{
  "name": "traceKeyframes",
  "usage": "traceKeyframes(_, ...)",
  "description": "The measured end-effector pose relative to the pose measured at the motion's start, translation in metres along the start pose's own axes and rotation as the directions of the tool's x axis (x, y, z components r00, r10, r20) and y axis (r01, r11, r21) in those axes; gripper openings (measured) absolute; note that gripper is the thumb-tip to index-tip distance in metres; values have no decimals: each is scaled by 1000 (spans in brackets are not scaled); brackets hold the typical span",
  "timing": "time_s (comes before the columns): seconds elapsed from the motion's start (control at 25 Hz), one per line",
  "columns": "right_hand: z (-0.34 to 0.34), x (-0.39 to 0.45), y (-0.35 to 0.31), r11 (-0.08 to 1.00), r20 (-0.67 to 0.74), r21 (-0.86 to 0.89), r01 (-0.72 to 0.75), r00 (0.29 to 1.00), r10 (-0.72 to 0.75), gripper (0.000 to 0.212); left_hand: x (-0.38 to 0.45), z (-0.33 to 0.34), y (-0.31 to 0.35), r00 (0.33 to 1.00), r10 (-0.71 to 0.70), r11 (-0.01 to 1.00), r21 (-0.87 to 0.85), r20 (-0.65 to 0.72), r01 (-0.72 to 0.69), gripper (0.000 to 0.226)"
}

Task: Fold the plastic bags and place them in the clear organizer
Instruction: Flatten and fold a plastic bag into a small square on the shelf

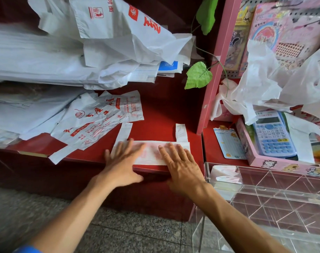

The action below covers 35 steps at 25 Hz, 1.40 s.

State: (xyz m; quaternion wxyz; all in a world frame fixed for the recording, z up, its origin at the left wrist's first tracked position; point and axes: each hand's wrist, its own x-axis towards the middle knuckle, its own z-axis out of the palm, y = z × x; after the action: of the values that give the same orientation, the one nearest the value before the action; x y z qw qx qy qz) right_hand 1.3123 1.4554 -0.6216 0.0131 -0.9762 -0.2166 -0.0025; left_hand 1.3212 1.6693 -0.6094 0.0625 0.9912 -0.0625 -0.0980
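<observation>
Head view, left hand (123, 161) and right hand (181, 167) flat, fingers straight, pressing folded bag (152, 152)

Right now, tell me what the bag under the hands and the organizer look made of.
Folded bag: thin white plastic film, slightly translucent, red print showing through; creases suggest it is soft. Clear organizer: rigid transparent sheet, probably acrylic, with glossy edges and floor tiles visible through it.

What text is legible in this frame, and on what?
"对面": red characters on the hanging white bag.
Large red characters on that bag's right flap: partly folded, not readable.
Red print on the flat bag on the red counter: too crumpled and small.
Pink print on the folded bag under both hands: blurred.
Calculator keys and pink stationery pack: too small.
</observation>
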Motion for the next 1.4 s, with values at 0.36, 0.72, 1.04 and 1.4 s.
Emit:
traceKeyframes(0.36, -25, -2, 25, 1000, -32, 12, -22, 999, 22, 110, -14, -4, -68, 942, 71, 967, -210, -327, -145, 63)
traceKeyframes(0.72, -30, -20, 66, 910, -167, 408, 77, 986, -9, 37, -26, -19, -73, 959, -54, 785, -605, -277, -131, 30)
traceKeyframes(1.04, -41, -13, 65, 565, -78, 798, -212, 892, 445, 13, -27, -26, -54, 921, -310, 546, -838, -234, -29, 12)
traceKeyframes(1.4, -45, -12, 69, 605, 204, 748, -272, 962, 181, 45, -33, -28, -57, 983, -149, 681, -732, -108, 22, 40)
